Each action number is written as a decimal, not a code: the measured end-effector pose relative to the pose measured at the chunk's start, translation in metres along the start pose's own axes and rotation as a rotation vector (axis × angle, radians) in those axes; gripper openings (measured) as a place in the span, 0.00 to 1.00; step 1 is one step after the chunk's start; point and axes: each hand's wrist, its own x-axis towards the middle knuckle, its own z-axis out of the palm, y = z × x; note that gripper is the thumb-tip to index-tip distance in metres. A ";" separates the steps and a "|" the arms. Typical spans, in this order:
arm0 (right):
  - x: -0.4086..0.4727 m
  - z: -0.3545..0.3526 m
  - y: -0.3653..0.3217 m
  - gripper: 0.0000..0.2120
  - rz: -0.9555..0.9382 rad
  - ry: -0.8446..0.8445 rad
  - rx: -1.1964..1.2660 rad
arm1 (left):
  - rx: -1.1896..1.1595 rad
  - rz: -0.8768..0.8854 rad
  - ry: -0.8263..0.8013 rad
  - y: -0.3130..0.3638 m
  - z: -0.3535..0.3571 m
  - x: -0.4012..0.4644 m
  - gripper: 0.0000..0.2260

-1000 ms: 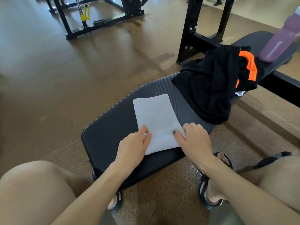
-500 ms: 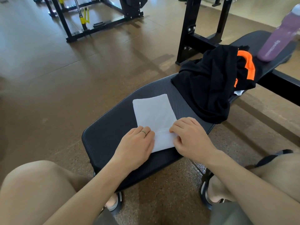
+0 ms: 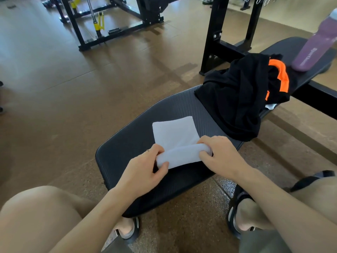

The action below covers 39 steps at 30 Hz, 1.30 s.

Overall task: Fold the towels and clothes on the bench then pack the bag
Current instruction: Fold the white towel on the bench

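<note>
A white towel [image 3: 176, 136] lies folded on the black padded bench [image 3: 127, 143]. Its near end is lifted and curled over towards the far end. My left hand [image 3: 145, 167] pinches the left corner of that raised end. My right hand [image 3: 218, 156] grips the right corner. Further along the bench sits a crumpled pile of black clothing with an orange patch [image 3: 237, 99]. No bag is visible.
A purple water bottle [image 3: 313, 48] stands at the far end of the bench. Black rack uprights [image 3: 213, 33] rise behind the bench, and another black frame with yellow parts [image 3: 98, 24] stands on the brown floor at the back left. My knees and sandalled feet flank the bench's near end.
Both hands went from resting flat on the towel's near end to gripping its corners. The near end has been lifted and rolled over towards the far end.
</note>
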 end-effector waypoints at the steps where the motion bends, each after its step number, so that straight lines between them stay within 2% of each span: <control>1: 0.000 -0.001 -0.001 0.12 0.038 -0.007 0.047 | -0.064 -0.028 -0.004 -0.003 0.000 0.001 0.09; 4: 0.002 -0.002 -0.003 0.05 0.161 -0.070 0.215 | -0.247 -0.127 0.005 -0.010 0.005 0.006 0.09; 7: 0.005 0.000 -0.007 0.07 0.252 -0.132 0.237 | -0.336 -0.219 0.032 -0.011 0.013 0.010 0.07; 10: 0.009 0.006 -0.007 0.10 0.291 -0.118 0.194 | -0.364 -0.281 0.045 -0.011 0.018 0.016 0.07; 17: 0.014 0.023 -0.012 0.13 0.282 -0.070 -0.101 | -0.269 -0.336 -0.022 -0.010 0.018 0.032 0.08; 22: 0.012 0.028 -0.013 0.10 0.215 0.049 -0.249 | -0.038 -0.314 -0.034 -0.001 0.016 0.033 0.11; 25: 0.014 0.031 -0.009 0.08 0.208 0.150 -0.214 | 0.296 -0.203 0.036 0.002 0.015 0.035 0.12; 27: 0.013 0.031 -0.008 0.05 0.101 0.221 -0.268 | 0.309 -0.123 0.112 0.005 0.011 0.037 0.08; 31: 0.005 0.032 -0.006 0.06 -0.211 0.250 -0.496 | 0.481 0.308 0.048 0.010 0.015 0.030 0.09; 32: 0.003 0.031 -0.008 0.04 -0.245 0.262 -0.502 | 0.459 0.312 0.048 0.010 0.017 0.028 0.07; 34: -0.001 0.029 -0.011 0.04 -0.247 0.248 -0.471 | 0.398 0.237 0.014 0.013 0.016 0.024 0.14; 37: -0.007 0.025 -0.015 0.13 -0.203 0.123 -0.379 | 0.515 0.211 -0.037 0.015 0.019 0.024 0.22; 39: -0.009 0.024 -0.014 0.20 -0.177 0.050 -0.390 | 0.551 0.207 -0.050 0.015 0.021 0.031 0.22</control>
